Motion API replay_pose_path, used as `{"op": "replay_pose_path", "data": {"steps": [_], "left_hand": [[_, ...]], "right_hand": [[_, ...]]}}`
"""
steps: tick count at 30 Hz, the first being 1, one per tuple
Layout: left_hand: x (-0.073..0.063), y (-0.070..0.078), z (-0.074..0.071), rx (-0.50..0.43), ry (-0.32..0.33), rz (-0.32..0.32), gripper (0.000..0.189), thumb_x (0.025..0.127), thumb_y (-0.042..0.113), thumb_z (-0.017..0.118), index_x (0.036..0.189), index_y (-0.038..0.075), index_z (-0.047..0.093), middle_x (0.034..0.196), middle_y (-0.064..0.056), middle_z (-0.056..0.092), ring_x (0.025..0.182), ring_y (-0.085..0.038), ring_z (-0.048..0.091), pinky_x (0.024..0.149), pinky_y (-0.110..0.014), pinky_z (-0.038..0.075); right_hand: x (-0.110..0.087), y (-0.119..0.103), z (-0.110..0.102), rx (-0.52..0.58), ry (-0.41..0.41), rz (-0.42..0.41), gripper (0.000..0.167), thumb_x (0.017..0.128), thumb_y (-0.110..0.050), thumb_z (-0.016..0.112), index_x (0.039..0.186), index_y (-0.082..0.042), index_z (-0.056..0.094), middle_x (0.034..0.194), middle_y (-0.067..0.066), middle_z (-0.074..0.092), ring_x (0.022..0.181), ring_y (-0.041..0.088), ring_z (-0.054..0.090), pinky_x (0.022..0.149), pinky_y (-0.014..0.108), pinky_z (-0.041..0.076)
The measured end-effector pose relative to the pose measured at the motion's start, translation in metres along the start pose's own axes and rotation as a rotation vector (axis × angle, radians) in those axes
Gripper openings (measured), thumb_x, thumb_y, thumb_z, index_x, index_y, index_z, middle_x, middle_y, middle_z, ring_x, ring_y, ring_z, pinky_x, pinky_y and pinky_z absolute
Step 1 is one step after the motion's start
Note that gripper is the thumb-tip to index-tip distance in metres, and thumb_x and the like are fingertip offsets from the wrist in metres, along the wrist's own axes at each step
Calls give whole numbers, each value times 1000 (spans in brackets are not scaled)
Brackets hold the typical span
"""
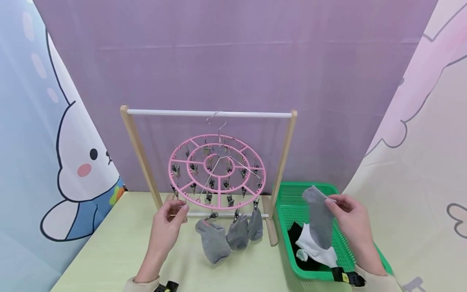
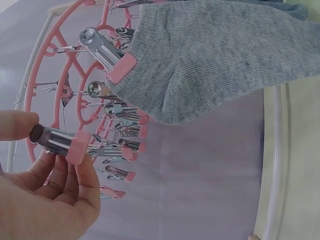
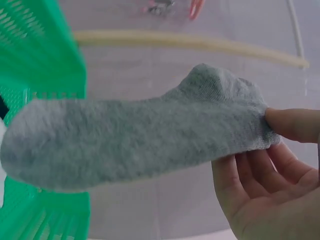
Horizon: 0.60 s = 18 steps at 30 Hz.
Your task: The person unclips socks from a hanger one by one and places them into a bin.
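And the left hand (image 1: 166, 229) pinches a shiny metal clip (image 2: 56, 141) (pink-capped) by the round rack's (image 1: 219, 177) near left edge. Right hand (image 1: 354, 223) grips a limp, heathered grey sock (image 1: 321, 223) over the latticed green basket (image 1: 297, 202), right

Hanger (image 1: 219, 177): plain pink.
Clips (image 2: 60, 142), on hanger: silver, tips pink.
Hung socks (image 1: 215, 242), below hanger: heathered grey, fine ribbing.
Loose sock (image 1: 319, 219), right of hanger: mottled grey.
Basket (image 1: 313, 275), right of hanger: bright green.
White cloth (image 1: 319, 248) and black cloth (image 1: 294, 233), right of hanger: plain.
Bar (image 1: 164, 112), above hanger: white.
Posts (image 1: 140, 154), either side of hanger: pale wood tone.
Table (image 1: 106, 235), beneath hanger: pale yellow-green.
Curtain (image 1: 233, 61), behind hanger: purple.
Backdrop (image 1: 18, 162), left of hanger: light blue, white cartoon figure, black outlines, pink cheek.
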<state>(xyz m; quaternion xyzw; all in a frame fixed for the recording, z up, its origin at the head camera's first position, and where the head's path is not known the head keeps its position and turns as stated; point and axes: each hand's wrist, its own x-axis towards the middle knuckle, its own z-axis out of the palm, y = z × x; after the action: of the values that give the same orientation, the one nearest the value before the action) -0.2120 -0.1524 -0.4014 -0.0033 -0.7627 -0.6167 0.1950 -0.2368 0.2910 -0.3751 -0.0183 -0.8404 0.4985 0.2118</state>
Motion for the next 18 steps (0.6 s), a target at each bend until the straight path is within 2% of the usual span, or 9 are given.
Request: {"op": "replay_pose_path", "data": {"steps": [3,5,9,11,14,18], "left_hand": [[0,1,0,0,-2,-1,24,101,16,65,119,0,63,108,-16,66,84,-10,64,77,-25,58],[0,1,0,3,-2,0,24,101,16,65,118,0,63,108,-16,66,83,-10,65,77,-26,58],[0,1,0,20,-2,5,23,101,16,66,117,1,64,105,-17,66,82,-11,65,76,-27,58],[-1,1,0,24,-2,6,22,101,16,66,117,1,64,104,-16,66,82,-12,66,76,-26,58],[-1,0,0,26,-5,5,22,101,16,65,117,1,64,105,-17,66,83,-12,65,75,-24,57],[-1,0,0,25,-12,2,23,101,16,65,118,1,63,106,-17,66,83,-12,65,76,-24,57]], "right_hand": [[0,8,-4,-48,45,18,31,99,-25,68,118,-1,69,94,-12,69,81,-5,58,69,12,49],[0,12,-6,-97,75,20,29,99,-26,68,116,-2,70,97,-3,71,81,-6,57,67,12,49],[-1,21,-4,-228,68,-35,24,98,-19,68,110,1,72,97,14,72,79,5,59,61,19,49],[-3,26,0,-288,14,-66,20,97,-14,69,107,2,72,95,15,72,80,14,62,63,24,49],[-7,32,10,-337,-141,-75,14,96,-9,69,104,1,72,92,10,72,83,22,65,67,32,51],[-13,38,24,-335,-324,-58,7,95,-6,69,100,-4,72,90,2,71,84,20,65,71,36,53]]}}
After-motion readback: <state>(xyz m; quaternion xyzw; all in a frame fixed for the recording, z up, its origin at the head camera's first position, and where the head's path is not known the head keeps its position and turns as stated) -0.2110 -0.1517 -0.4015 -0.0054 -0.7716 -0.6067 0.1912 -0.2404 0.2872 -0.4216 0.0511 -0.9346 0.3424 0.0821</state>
